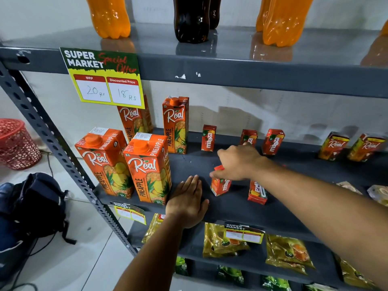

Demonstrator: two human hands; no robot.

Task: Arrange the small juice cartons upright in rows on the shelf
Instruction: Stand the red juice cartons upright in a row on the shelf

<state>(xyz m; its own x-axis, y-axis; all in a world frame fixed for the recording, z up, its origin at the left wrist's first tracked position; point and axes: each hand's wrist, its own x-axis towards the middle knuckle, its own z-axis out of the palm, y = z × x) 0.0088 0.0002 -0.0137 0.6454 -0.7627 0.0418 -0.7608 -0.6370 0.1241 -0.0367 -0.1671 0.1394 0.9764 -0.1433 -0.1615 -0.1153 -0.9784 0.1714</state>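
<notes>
Small red Maaza juice cartons stand on the grey middle shelf (pixel 231 208). Three are upright along the back: one (pixel 208 138), a second (pixel 248 138) partly behind my right hand, a third (pixel 273 141). My right hand (pixel 237 162) grips the top of a front carton (pixel 220 184), which tilts slightly. Another front carton (pixel 257 192) stands to its right, partly hidden by my forearm. My left hand (pixel 188 201) lies flat on the shelf's front edge, fingers spread, holding nothing.
Several tall Real pineapple cartons (pixel 147 166) fill the shelf's left part. Two small Real cartons (pixel 333 145) stand at the back right. Soda bottles (pixel 191 17) line the upper shelf, snack packets (pixel 224 240) the lower one. A backpack (pixel 39 204) and red basket (pixel 16 143) sit on the floor.
</notes>
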